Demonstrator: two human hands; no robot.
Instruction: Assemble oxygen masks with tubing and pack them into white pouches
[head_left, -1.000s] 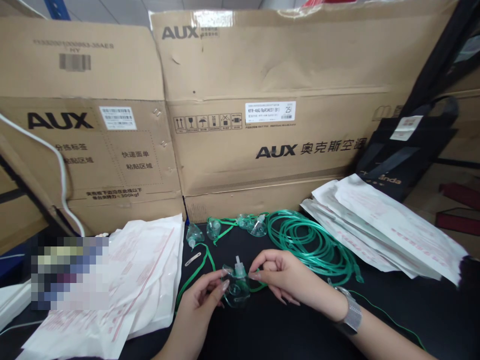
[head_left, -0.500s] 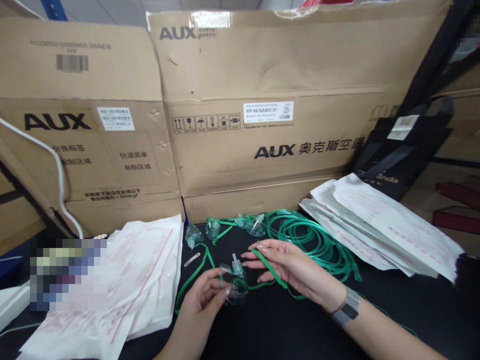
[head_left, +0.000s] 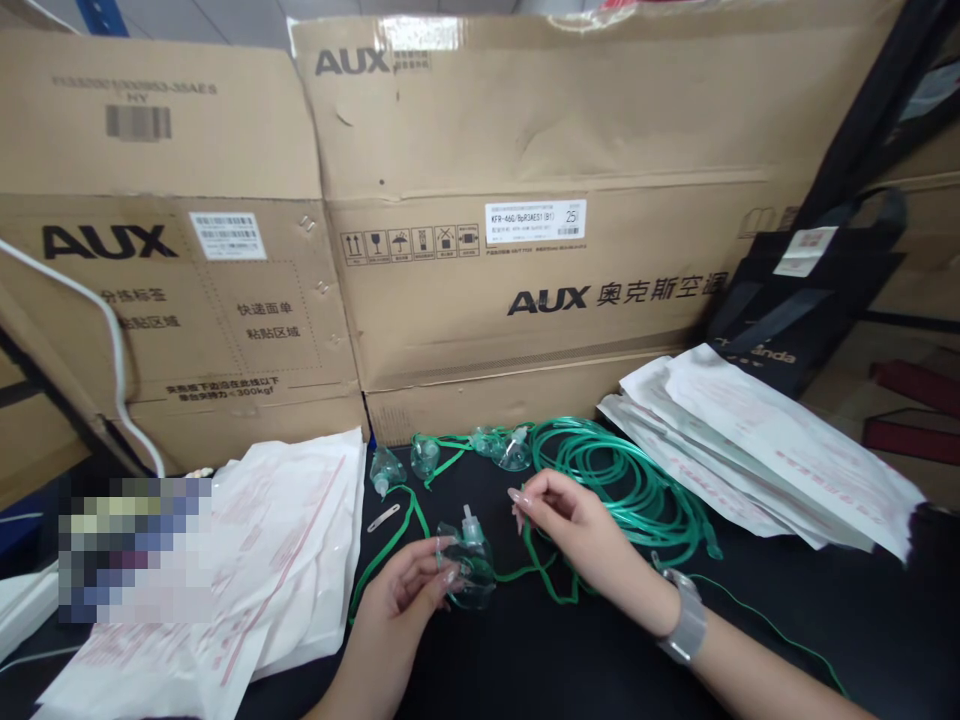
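My left hand (head_left: 411, 592) pinches the left edge of a clear green-tinted mask (head_left: 472, 575), whose pale connector points up. Above the black tabletop, my right hand (head_left: 562, 515) has its fingertips closed on a green strap (head_left: 534, 550). That strap hangs below the fingers in loops, and a green band runs from it to the mask. Behind my hands lie several more small clear masks, among them one at the left (head_left: 387, 470) and one at the right (head_left: 514, 450), with green straps. A coil of green tubing (head_left: 622, 490) rests behind my right wrist, which wears a grey band.
White printed plastic bags lie in a stack at the left (head_left: 292, 540) and another at the right (head_left: 750, 440). Large cardboard boxes (head_left: 525, 130) stand along the back. A small metallic pin (head_left: 384, 517) is left of the mask. A black bag (head_left: 810, 300) stands at the back right.
The fingers of my right hand have drawn together, and the hand has turned and shifted slightly right. The strap now hangs below it in loops. My left hand keeps its hold on the mask.
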